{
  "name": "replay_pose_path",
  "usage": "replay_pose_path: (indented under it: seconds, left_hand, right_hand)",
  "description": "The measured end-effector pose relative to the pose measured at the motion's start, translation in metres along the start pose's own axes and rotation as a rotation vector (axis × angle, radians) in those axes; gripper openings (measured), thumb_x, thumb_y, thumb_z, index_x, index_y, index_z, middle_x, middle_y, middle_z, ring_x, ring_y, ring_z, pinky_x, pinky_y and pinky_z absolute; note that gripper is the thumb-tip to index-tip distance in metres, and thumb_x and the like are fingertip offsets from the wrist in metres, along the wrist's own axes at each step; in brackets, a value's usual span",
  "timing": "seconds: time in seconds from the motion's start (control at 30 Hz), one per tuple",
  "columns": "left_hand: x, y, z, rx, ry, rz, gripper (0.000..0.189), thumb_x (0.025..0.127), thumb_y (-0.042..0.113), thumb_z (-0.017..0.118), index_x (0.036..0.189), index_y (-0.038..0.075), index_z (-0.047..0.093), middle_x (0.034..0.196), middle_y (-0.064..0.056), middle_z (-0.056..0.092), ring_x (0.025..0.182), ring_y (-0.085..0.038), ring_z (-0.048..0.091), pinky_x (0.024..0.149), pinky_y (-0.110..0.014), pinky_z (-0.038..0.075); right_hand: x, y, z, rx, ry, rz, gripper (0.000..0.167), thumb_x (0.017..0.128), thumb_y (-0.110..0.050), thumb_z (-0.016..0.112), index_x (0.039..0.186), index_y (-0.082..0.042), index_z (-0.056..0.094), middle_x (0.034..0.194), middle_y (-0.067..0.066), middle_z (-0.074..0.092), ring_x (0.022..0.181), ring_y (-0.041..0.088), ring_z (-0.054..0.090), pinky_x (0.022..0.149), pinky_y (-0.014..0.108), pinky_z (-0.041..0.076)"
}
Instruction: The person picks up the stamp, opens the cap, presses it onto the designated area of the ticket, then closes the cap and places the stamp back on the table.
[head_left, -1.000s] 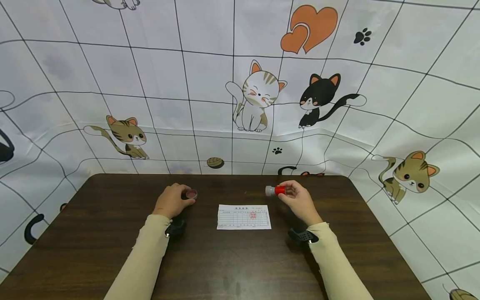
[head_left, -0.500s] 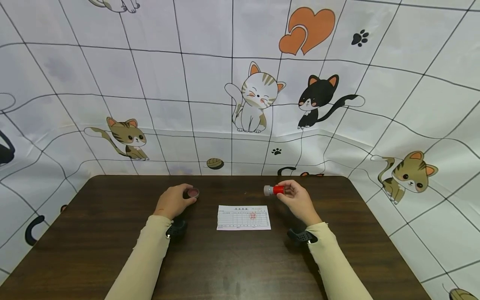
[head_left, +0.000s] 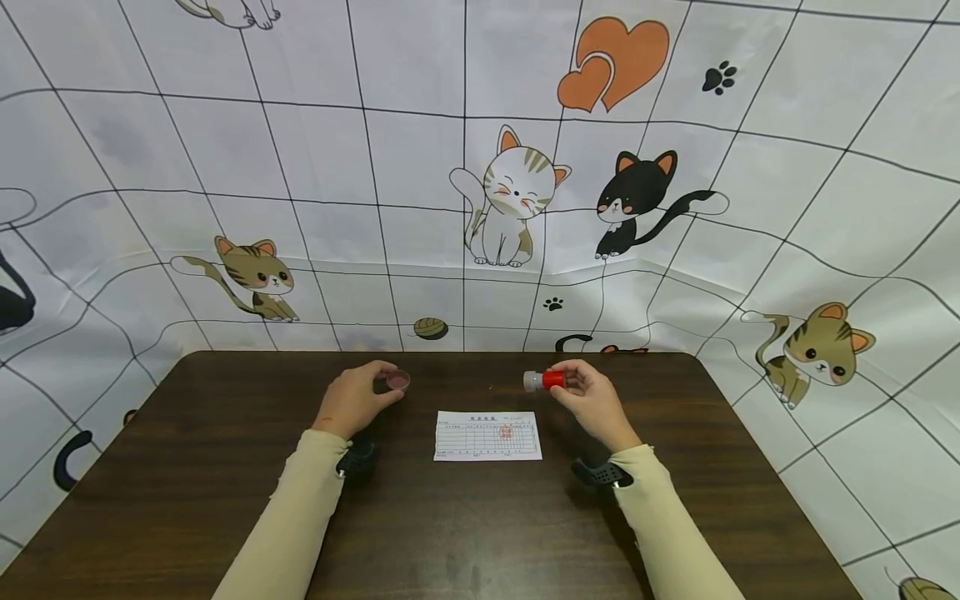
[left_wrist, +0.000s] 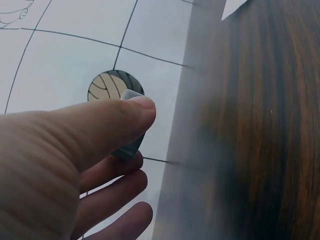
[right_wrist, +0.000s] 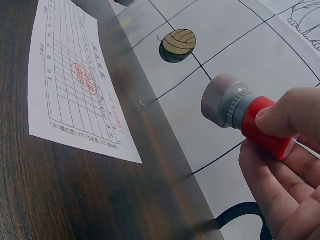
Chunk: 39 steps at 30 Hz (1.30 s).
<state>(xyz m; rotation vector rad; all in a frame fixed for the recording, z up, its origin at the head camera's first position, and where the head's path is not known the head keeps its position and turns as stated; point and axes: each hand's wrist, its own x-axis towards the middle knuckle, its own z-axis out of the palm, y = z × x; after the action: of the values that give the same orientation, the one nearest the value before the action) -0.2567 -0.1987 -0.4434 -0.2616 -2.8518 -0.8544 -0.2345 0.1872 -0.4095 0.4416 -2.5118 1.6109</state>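
Observation:
Between thumb and fingers, my left hand (head_left: 355, 400) pinches a small round cap (head_left: 398, 381), its reddish inner side showing in the head view. Seen edge-on in the left wrist view, the cap (left_wrist: 131, 150) is grey and mostly covered by the thumb. My right hand (head_left: 594, 404) grips a self-inking stamp (head_left: 553, 380) by its red barrel. The stamp's grey ribbed end (right_wrist: 220, 100) points left, toward the cap, with a wide gap between them. Below and between the hands lies a printed form (head_left: 487, 446) bearing a round red seal mark (right_wrist: 84, 79).
The dark wooden table (head_left: 450, 525) reaches back to a white grid-patterned cloth (head_left: 420, 150) printed with cartoon cats. Black bands (head_left: 600, 472) are worn on both wrists.
My left hand has moved right with the cap. My right hand has shifted slightly left with the stamp, so the two are closer. The form stays put.

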Motion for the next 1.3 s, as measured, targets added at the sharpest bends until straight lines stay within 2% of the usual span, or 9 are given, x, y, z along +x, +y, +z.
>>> replay_pose_path:
  seconds: [0.37, 0.5, 0.67, 0.9, 1.03, 1.13, 1.3]
  left_hand:
    - [0.002, 0.013, 0.002, 0.012, 0.007, 0.08, 0.046, 0.096, 0.03, 0.075, 0.136, 0.008, 0.067, 0.131, -0.012, 0.069, 0.121, -0.034, 0.065, 0.102, -0.056, 0.051]
    - [0.001, 0.018, 0.0, 0.001, 0.021, 0.102, 0.051, 0.096, 0.029, 0.074, 0.141, 0.008, 0.063, 0.135, -0.014, 0.067, 0.124, -0.035, 0.063, 0.103, -0.056, 0.05]
    - [0.001, 0.026, -0.001, -0.037, 0.029, 0.095, 0.055, 0.094, 0.028, 0.078, 0.142, 0.007, 0.061, 0.134, -0.014, 0.068, 0.125, -0.034, 0.063, 0.104, -0.056, 0.049]
    - [0.001, 0.034, -0.005, -0.019, 0.053, 0.145, 0.047, 0.095, 0.027, 0.077, 0.136, 0.006, 0.066, 0.134, -0.014, 0.067, 0.126, -0.033, 0.062, 0.105, -0.053, 0.05]
    - [0.0, 0.038, -0.006, -0.022, 0.061, 0.175, 0.048, 0.096, 0.026, 0.076, 0.138, 0.004, 0.065, 0.132, -0.013, 0.066, 0.122, -0.032, 0.063, 0.104, -0.052, 0.051]
    - [-0.001, 0.042, -0.007, -0.027, 0.061, 0.19, 0.05, 0.095, 0.025, 0.076, 0.139, 0.004, 0.063, 0.129, -0.013, 0.067, 0.119, -0.03, 0.064, 0.101, -0.051, 0.052]
    - [-0.003, 0.047, -0.006, -0.062, 0.053, 0.192, 0.048, 0.094, 0.025, 0.078, 0.137, 0.006, 0.064, 0.127, -0.011, 0.067, 0.117, -0.03, 0.065, 0.1, -0.051, 0.053]
  right_hand:
    - [0.0, -0.004, 0.005, -0.001, -0.023, -0.039, 0.037, 0.093, 0.009, 0.07, 0.129, 0.011, 0.062, 0.122, 0.029, 0.068, 0.108, 0.04, 0.067, 0.096, 0.039, 0.056]
    - [-0.001, -0.007, 0.006, -0.001, -0.026, -0.038, 0.037, 0.093, 0.009, 0.07, 0.129, 0.011, 0.062, 0.122, 0.029, 0.068, 0.108, 0.039, 0.067, 0.094, 0.035, 0.057]
    - [-0.002, -0.007, 0.008, -0.004, -0.03, -0.04, 0.037, 0.093, 0.007, 0.07, 0.129, 0.012, 0.062, 0.121, 0.028, 0.068, 0.107, 0.038, 0.068, 0.092, 0.029, 0.057]
    - [-0.003, -0.012, 0.011, -0.022, -0.022, -0.063, 0.034, 0.094, 0.005, 0.071, 0.126, 0.01, 0.064, 0.118, 0.026, 0.07, 0.106, 0.037, 0.069, 0.093, 0.039, 0.058]
    - [-0.003, -0.014, 0.013, -0.018, -0.026, -0.068, 0.033, 0.094, 0.004, 0.071, 0.126, 0.01, 0.064, 0.117, 0.026, 0.07, 0.105, 0.037, 0.069, 0.092, 0.034, 0.059]
    - [-0.002, -0.011, 0.014, -0.009, -0.034, -0.073, 0.034, 0.094, 0.004, 0.071, 0.126, 0.011, 0.063, 0.116, 0.027, 0.07, 0.106, 0.038, 0.069, 0.091, 0.03, 0.058]
    - [0.006, 0.013, 0.02, 0.001, -0.023, -0.085, 0.035, 0.095, 0.002, 0.071, 0.128, 0.01, 0.062, 0.116, 0.026, 0.07, 0.107, 0.038, 0.068, 0.09, 0.024, 0.056]
